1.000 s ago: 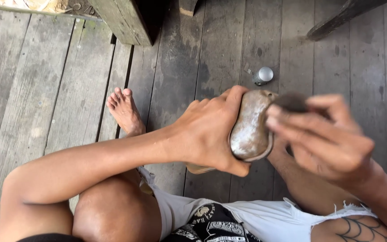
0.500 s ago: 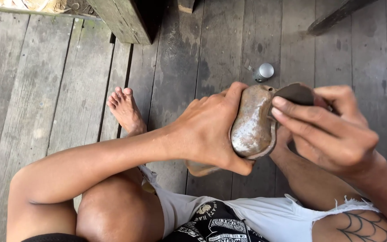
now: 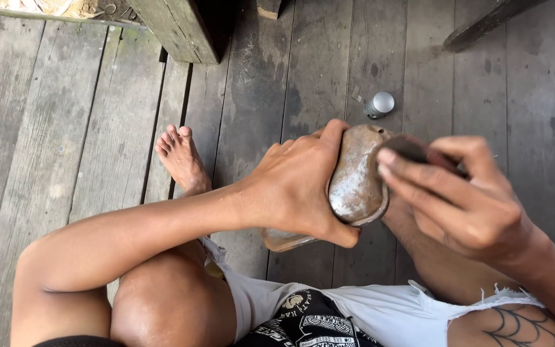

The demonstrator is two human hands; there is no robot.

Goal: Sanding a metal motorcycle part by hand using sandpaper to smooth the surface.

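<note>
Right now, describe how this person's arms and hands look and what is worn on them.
Both arms are bare: no sleeves, gloves, rings, watch or bracelets visible. The left hand and right hand are uncovered, with short nails.

Weathered grey plank floor (image 3: 65, 128), daylit, dark timber post (image 3: 175, 26).

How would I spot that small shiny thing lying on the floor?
Look at the grey wooden plank floor, just beyond the rusty metal piece the hands hold. The small silver round-capped object lies there alone, the only bright, shiny item on the boards.
</note>
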